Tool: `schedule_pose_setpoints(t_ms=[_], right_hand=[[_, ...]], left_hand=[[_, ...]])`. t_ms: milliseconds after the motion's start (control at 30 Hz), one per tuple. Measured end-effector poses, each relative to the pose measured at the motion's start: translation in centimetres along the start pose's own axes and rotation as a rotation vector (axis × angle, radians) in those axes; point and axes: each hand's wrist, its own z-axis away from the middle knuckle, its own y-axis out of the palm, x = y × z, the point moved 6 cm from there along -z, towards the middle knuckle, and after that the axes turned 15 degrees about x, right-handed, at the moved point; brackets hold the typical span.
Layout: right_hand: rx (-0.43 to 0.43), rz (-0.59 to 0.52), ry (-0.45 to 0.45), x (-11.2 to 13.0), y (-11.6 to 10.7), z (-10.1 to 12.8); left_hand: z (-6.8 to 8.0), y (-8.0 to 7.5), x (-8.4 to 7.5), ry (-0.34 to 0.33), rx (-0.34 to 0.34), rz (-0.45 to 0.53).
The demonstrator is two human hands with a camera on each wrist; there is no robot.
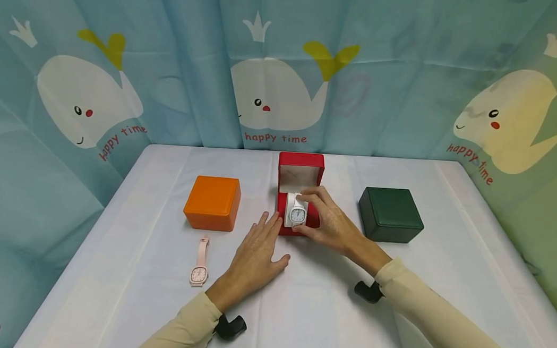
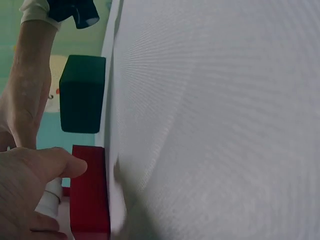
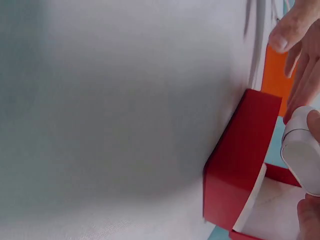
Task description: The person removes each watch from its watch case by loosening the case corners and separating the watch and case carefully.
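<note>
White table (image 1: 446, 248) — orange box (image 1: 212, 202), green box (image 1: 390, 214) flank red box (image 1: 299, 183); right grip (image 1: 328, 222) pinches white watch (image 1: 297, 211)

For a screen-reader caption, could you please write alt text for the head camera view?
A person's right hand holds a white watch at an open red box on a white table, while the left hand rests flat beside the box. A closed orange box and pink watch lie left, a closed dark green box right.
</note>
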Motion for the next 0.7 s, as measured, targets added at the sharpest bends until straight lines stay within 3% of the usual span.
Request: schedule_pose_setpoints(t_ms=[367, 700], right_hand=[[0.032, -0.07, -0.065, 1.4, 0.3, 0.6], [0.079, -0.145, -0.008, 1.5, 1.1, 1.4]], left_hand=[[0.7, -1.5, 0.4, 0.028, -0.198, 0.184], [1.2, -1.6, 0.8, 0.014, -0.194, 0.372]])
